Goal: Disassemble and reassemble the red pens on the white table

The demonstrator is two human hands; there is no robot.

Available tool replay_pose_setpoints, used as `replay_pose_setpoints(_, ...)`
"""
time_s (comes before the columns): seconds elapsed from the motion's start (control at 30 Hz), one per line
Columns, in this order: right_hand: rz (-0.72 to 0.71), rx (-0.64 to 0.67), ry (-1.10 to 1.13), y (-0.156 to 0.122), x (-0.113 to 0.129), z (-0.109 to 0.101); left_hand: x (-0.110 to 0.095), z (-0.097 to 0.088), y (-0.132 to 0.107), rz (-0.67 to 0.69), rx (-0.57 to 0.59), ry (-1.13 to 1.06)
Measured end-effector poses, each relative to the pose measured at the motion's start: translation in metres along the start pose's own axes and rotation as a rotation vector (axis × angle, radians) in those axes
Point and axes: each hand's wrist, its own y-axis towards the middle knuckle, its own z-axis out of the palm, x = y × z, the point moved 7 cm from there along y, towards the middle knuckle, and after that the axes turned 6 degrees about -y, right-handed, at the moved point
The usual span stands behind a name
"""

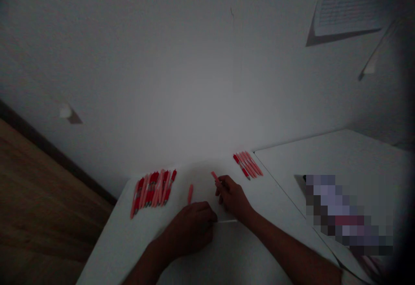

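Between the fingertips of my right hand point(234, 197) is a slim pink pen piece point(214, 175), its far end poking out up and to the left; the rest is covered by the fingers. My left hand point(196, 223) is closed low over the white table, its fingers curled and their contents hidden. Just beyond its knuckles shows another pink pen piece point(190, 193); I cannot tell whether the hand touches it. A thin white strip point(227, 221) runs between the two hands, too dim to name.
A row of several red and pink pens point(152, 192) lies to the left. To the right is a smaller group of pens point(248, 165), one red, the others pink. A second white table point(292, 159) adjoins on the right, with a blurred-out item point(343, 216). A wall point(194, 82) stands behind.
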Motion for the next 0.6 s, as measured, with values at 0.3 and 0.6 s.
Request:
replay_pose_setpoints(0.3,-0.104,0.020,-0.211,-0.002,0.007,-0.001,0.040,-0.026,-0.002,-0.189,-0.466,-0.603)
replay_pose_setpoints(0.6,-0.051,0.047,-0.215,-0.001,0.000,0.000,0.054,-0.026,-0.003,-0.283,-0.661,-0.889)
